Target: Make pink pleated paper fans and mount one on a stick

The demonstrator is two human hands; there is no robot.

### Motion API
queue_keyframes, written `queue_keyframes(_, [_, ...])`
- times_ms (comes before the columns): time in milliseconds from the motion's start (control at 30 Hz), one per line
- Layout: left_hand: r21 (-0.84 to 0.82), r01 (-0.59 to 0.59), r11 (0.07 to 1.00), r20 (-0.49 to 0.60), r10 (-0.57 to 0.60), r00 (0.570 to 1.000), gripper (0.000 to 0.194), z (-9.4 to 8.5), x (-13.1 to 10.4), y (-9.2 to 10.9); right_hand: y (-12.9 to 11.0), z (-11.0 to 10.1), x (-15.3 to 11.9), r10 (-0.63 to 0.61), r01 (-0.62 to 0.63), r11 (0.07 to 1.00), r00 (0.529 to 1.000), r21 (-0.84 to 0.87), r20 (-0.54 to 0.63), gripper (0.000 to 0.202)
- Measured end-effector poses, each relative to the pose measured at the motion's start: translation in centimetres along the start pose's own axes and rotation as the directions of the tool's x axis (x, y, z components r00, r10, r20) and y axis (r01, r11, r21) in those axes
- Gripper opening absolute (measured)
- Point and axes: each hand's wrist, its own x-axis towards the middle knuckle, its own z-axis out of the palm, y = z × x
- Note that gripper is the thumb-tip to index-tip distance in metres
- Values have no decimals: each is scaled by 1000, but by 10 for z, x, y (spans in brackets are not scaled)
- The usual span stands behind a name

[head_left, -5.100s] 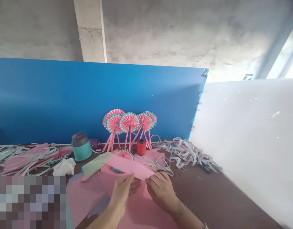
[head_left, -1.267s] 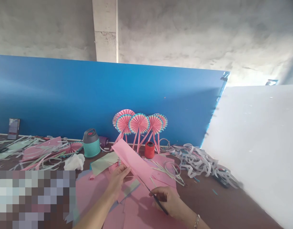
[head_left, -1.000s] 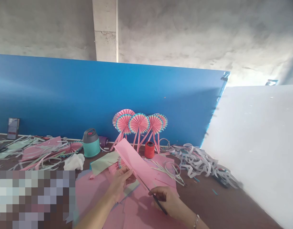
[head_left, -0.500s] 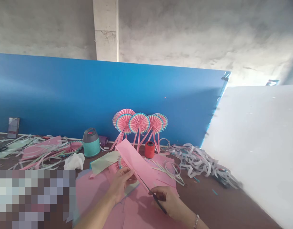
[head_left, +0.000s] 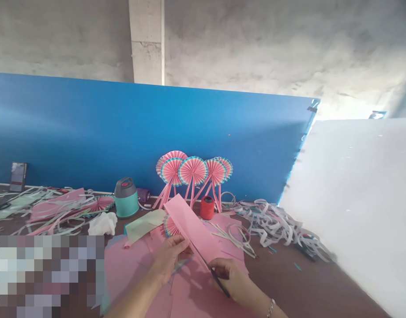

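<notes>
My left hand (head_left: 172, 256) pinches the lower left edge of a pink paper sheet (head_left: 193, 225), which is held up at a slant. In the fist of my right hand (head_left: 231, 278) is a slim dark knife (head_left: 219, 282), its handle end sticking out below the fingers. The thin blade runs along the sheet's lower left edge towards my left fingers; part of it is hidden. More pink sheets (head_left: 130, 274) lie under both hands. Behind my left hand a pleated paper rosette (head_left: 171, 226) is partly covered by the held sheet.
Folded paper fans (head_left: 193, 171) lean against the blue panel (head_left: 90, 128). Before them stand a red spool (head_left: 207, 208) and a teal container (head_left: 126, 201). Curled paper strips (head_left: 272, 223) are heaped at the right, with more strips at the left. A white panel (head_left: 355, 190) borders the right side.
The pink sheet and my left hand have shifted slightly to the right. Less of the blade shows above my right hand, which has barely moved.
</notes>
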Motion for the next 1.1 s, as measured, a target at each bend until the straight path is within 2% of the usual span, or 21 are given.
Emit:
queue_keyframes(233, [-7,-3,1000,-3,3,1000,41,1,0,0,6,1,1,-7,7,1000,1000,16,-22,21])
queue_keyframes(467, [4,3,1000,-14,-3,1000,41,3,-2,2,1,1,0,24,-24,1000,1000,6,-2,19])
queue_keyframes(733, [3,-3,1000,67,3,998,34,4,-3,-4,2,4,3,-6,6,999,1000,45,-8,21])
queue_keyframes(933, [-48,26,999,39,-24,999,33,8,-5,-3,-3,4,-1,9,-11,996,1000,87,25,24])
queue_keyframes(1100, [-45,25,999,30,-24,999,33,13,-8,0,0,6,-1,-32,32,999,999,15,9,29])
